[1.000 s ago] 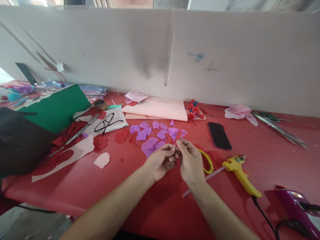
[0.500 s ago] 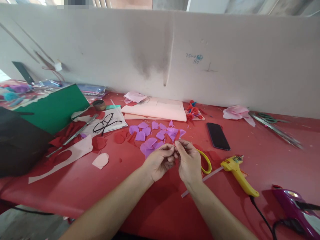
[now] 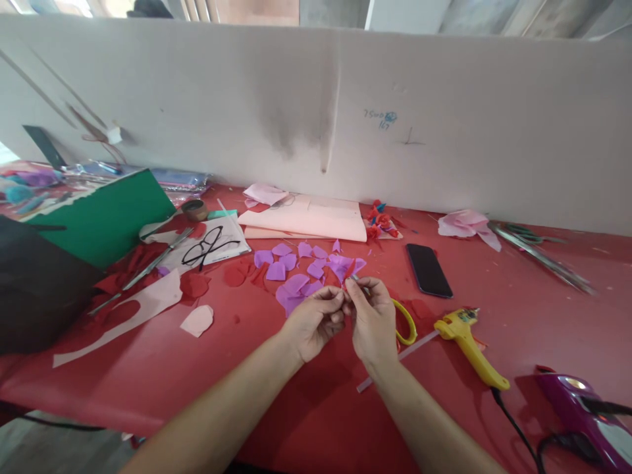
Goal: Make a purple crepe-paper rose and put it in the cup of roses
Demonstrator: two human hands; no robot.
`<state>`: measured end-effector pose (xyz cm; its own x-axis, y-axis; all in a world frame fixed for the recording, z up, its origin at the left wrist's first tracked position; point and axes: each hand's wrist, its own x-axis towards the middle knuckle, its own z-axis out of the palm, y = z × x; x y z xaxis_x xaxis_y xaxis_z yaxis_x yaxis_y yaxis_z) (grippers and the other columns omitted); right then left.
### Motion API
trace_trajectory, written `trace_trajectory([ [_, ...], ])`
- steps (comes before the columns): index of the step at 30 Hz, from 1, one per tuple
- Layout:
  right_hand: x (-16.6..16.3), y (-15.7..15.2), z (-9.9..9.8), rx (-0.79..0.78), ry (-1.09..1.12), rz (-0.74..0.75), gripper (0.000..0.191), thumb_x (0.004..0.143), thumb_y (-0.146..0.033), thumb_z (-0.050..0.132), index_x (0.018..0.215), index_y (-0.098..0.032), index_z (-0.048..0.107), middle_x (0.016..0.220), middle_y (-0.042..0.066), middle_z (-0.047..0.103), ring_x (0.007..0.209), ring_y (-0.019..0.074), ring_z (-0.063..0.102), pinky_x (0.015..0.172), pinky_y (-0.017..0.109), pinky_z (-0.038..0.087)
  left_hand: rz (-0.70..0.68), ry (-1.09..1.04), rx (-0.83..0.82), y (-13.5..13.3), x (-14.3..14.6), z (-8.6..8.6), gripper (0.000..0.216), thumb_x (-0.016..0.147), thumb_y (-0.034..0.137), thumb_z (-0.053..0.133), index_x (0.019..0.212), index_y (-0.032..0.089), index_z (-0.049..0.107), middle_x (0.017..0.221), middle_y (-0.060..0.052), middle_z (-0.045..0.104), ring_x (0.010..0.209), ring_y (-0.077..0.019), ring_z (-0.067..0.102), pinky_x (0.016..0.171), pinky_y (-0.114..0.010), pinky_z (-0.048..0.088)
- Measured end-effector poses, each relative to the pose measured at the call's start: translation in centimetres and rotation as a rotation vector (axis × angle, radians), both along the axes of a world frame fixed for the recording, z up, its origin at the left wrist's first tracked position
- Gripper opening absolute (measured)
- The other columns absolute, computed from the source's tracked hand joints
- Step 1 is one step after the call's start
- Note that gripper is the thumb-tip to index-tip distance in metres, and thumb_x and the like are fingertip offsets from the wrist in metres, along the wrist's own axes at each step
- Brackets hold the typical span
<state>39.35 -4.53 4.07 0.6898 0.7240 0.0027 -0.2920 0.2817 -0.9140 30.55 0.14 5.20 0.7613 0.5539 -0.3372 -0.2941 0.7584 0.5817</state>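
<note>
My left hand (image 3: 316, 321) and my right hand (image 3: 372, 316) meet over the red table (image 3: 276, 388), fingertips pinched together on a small red piece with a thin grey stick end (image 3: 351, 279). Its exact shape is hidden by my fingers. Just beyond my hands lies a scatter of purple paper petals (image 3: 301, 266). Yellow-handled scissors (image 3: 407, 321) lie right behind my right hand.
A yellow glue gun (image 3: 469, 345) and black phone (image 3: 428, 270) lie to the right, with a purple appliance (image 3: 582, 411) at the right edge. Glasses (image 3: 207, 245), red scraps (image 3: 195, 284), green card (image 3: 106, 214), pink paper (image 3: 309, 220) and long scissors (image 3: 543, 257) surround the area. A white partition (image 3: 316, 112) backs the table.
My hands keep pinching the small piece in the same place, fingers shifting slightly. The view has tilted down a little.
</note>
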Motion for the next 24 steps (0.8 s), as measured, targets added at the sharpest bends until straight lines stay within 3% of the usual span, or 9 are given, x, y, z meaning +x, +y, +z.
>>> trace_trajectory([
  [24,0.28,-0.16,0.01,0.049,0.007,0.048,0.024,0.071,-0.027,0.074,0.083,-0.020,0.053,0.072,-0.006,0.055,0.057,0.0054,0.050,0.054,0.018,0.043,0.068,0.001,0.148,-0.10,0.27,-0.66,0.015,0.070,0.021,0.071,0.074,0.014,0.059,0.063,0.001,0.056,0.050,-0.0036,0.043,0.052,-0.015,0.033],
])
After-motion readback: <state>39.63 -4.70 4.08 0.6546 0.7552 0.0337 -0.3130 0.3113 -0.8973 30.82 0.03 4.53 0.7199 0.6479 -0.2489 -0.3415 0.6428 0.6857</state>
